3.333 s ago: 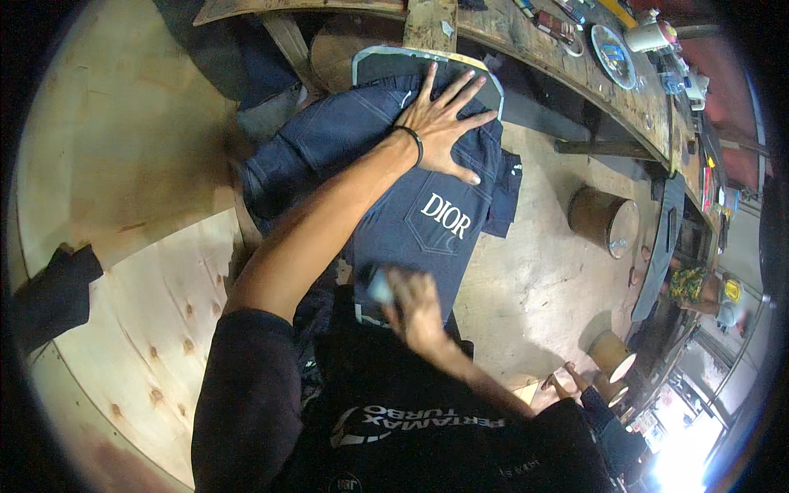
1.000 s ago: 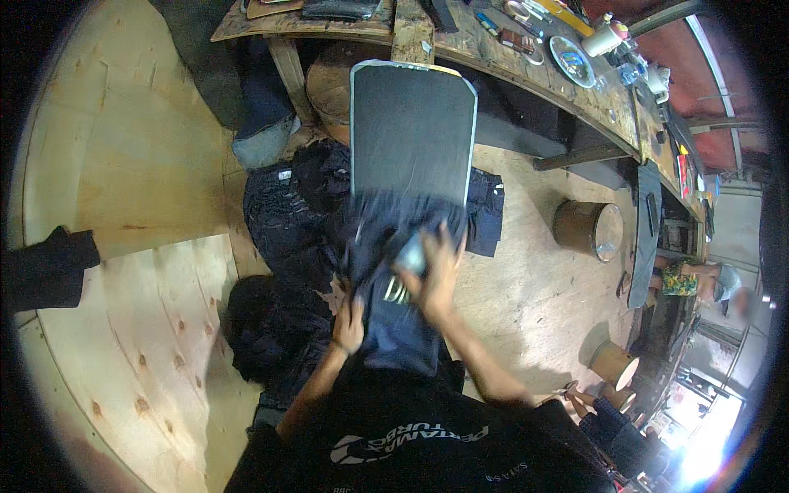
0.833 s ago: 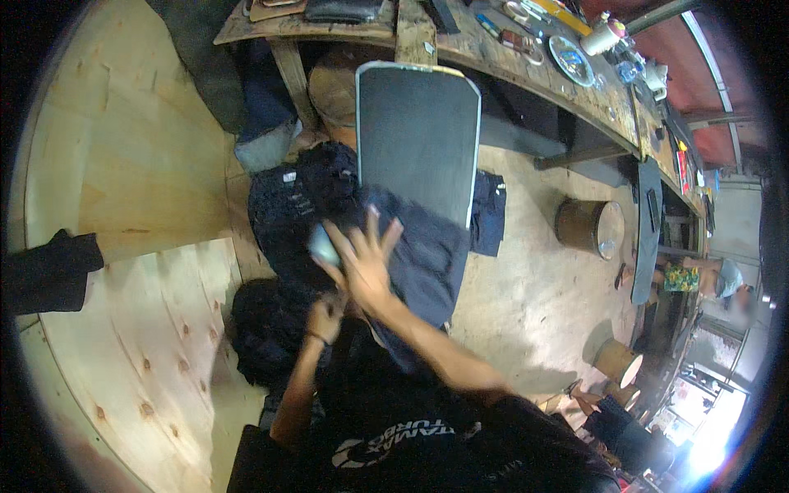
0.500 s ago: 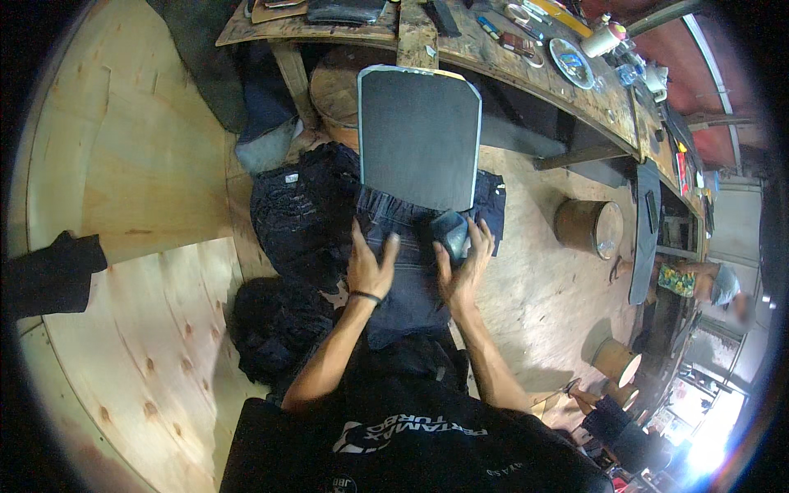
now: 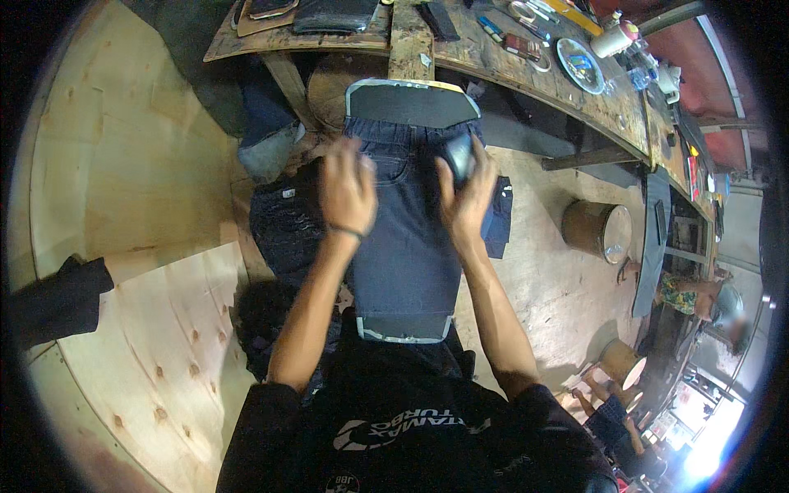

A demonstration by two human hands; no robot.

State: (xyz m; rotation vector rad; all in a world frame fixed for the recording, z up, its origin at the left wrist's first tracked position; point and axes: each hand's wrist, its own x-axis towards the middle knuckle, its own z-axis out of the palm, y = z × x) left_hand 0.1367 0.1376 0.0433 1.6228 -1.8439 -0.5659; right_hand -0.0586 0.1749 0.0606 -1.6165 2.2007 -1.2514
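Dark denim shorts or trousers (image 5: 407, 246) with an elastic-looking waistband are drawn over a flat dark board (image 5: 403, 107) with a pale, worn rim. The board shows above the waistband, and its near end pokes out at the bottom hem. My left hand (image 5: 348, 187), smeared by motion, is over the left side of the garment with fingers extended and nothing visible in it. In my right hand (image 5: 471, 193) is a dark, rounded, shiny block (image 5: 457, 156), held at the upper right of the garment, by the waistband; its exact kind is unclear.
Beyond the board stands a wooden workbench (image 5: 509, 78) with a plate (image 5: 579, 66), a thread cone (image 5: 615, 39) and small tools. Dark garments (image 5: 288, 226) are heaped at left beside plywood sheets (image 5: 156, 353). A round wooden stool (image 5: 597, 230) is at right; other people sit farther right.
The garment has been pulled farther up the board, covering most of it, and the board's near end now shows. Both hands have moved away from me, toward the bench.
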